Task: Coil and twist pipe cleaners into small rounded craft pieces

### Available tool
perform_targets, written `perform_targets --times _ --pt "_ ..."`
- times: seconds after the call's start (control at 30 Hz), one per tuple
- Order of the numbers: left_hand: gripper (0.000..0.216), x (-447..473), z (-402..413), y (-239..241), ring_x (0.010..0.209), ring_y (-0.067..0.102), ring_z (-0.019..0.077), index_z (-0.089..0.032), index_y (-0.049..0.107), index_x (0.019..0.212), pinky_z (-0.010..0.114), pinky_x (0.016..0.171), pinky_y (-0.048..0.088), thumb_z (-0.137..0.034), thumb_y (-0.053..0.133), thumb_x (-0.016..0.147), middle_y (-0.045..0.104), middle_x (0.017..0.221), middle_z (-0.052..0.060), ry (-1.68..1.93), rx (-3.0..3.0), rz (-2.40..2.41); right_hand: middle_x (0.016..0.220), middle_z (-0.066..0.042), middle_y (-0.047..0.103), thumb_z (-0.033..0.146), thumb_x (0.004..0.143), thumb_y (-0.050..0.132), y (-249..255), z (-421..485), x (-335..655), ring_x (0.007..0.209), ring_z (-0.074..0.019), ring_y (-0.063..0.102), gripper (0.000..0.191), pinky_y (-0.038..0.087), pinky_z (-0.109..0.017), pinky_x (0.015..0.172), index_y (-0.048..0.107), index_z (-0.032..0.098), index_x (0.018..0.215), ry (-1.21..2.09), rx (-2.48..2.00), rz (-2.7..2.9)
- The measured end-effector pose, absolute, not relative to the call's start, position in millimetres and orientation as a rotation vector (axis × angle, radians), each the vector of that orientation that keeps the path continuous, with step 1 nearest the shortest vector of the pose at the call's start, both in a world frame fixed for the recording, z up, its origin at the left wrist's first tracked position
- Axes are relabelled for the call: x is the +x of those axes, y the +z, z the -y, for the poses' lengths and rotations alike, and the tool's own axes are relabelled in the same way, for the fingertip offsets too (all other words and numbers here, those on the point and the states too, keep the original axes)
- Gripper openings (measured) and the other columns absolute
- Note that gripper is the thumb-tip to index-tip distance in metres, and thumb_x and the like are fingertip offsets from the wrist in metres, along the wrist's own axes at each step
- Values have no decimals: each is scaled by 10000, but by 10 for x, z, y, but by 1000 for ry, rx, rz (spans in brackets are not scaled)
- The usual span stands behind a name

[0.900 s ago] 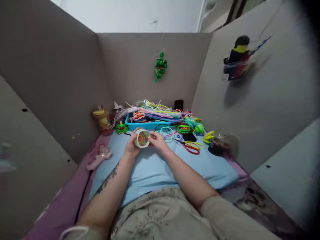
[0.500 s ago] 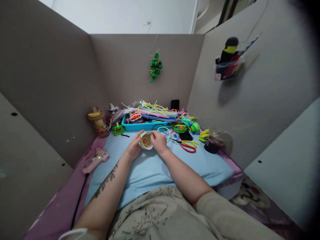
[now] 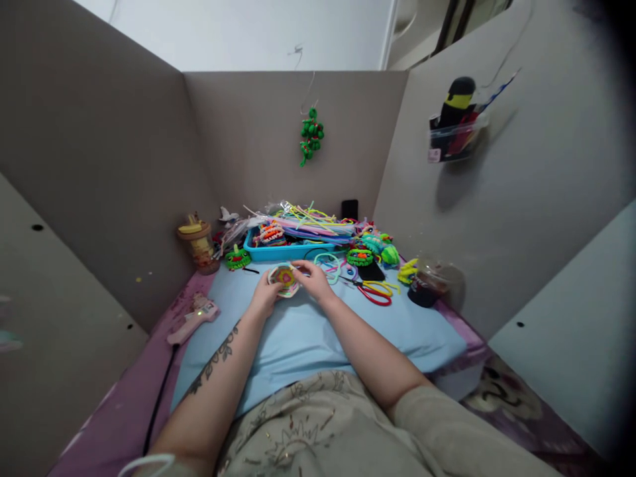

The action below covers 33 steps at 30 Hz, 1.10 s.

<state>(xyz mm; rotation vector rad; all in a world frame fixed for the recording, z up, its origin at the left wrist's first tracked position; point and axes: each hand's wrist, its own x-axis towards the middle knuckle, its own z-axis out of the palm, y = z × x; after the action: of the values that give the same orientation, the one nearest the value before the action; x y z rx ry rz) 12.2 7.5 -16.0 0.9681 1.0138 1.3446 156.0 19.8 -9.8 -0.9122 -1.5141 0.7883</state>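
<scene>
Between my hands is a small round woven bowl-shaped piece (image 3: 285, 279), with a pale rim and rings of yellow, green and pink inside. My left hand (image 3: 264, 293) grips its left side, the thumb lying over the near edge. On the upper right of the rim, the fingers of my right hand (image 3: 314, 281) are closed. The piece is held above a light blue cloth (image 3: 298, 338). Pliers with red and yellow handles (image 3: 376, 291) lie to the right of my right hand, close to a pale mint loop of cord (image 3: 328, 265).
Behind my hands stands a blue tray (image 3: 278, 253) heaped with colourful fuzzy stems (image 3: 318, 225). A pink glue gun (image 3: 193, 322) lies at left, below a lidded cup (image 3: 199, 245). At right are green woven pieces (image 3: 360, 258) and a dark drink cup (image 3: 424, 286). Grey panels (image 3: 293, 93) enclose the table.
The woven piece has shifted slightly left and tilted. My left thumb now lies over its near edge, and my right fingers are more stretched along the rim.
</scene>
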Motion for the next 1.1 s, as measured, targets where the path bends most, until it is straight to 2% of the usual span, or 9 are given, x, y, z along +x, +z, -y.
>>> perform_targets --times 0.17,0.37,0.67,0.77,0.9,1.0,1.1 --pt "345 53 -169 -290 728 624 188 -160 602 864 284 671 499 -118 665 527 662 766 33 1488 1162 -1347 994 -63 653 326 712 645 -155 -191 1505 891 -185 600 296 482 -318 774 644 187 973 944 -845 1516" --pt "309 16 -177 -303 687 595 159 -168 573 807 246 629 469 -99 668 522 630 748 15 1511 1235 -1517 997 -62 649 358 688 680 -147 -175 1508 884 -180 604 318 484 -325 795 631 191 954 1123 -757 1430" --pt "401 31 -150 -255 694 599 165 -167 577 881 244 630 471 -85 703 509 631 766 17 1548 1167 -1481 1076 -52 617 394 679 700 -159 -114 1472 890 -186 614 438 529 -276 669 575 224 1062 1386 -776 1373" --pt "496 65 -106 -188 671 605 167 -174 570 1035 258 614 479 -103 699 561 643 786 33 1516 1105 -1346 1015 -46 631 376 646 732 -144 -78 1454 811 -194 638 486 552 -309 616 553 221 1070 1490 -808 1344" --pt "607 111 -62 -112 727 636 178 -207 479 1226 279 635 503 -228 708 665 663 934 70 1426 936 -996 869 -36 664 368 699 672 -136 -111 1476 711 -182 645 393 545 -299 554 564 206 1040 1556 -933 1213" --pt "587 117 -61 -98 782 645 183 -208 495 1215 286 656 517 -295 726 683 643 1049 96 1363 840 -891 821 -30 674 280 709 609 -166 -171 1492 687 -179 645 312 539 -300 553 580 193 1007 1521 -997 1185" --pt "567 103 -58 -94 783 649 191 -206 522 1177 303 651 531 -320 746 668 640 1062 101 1295 828 -864 816 -23 679 190 677 534 -204 -223 1501 733 -188 639 278 539 -334 636 603 180 946 1256 -1088 1293"
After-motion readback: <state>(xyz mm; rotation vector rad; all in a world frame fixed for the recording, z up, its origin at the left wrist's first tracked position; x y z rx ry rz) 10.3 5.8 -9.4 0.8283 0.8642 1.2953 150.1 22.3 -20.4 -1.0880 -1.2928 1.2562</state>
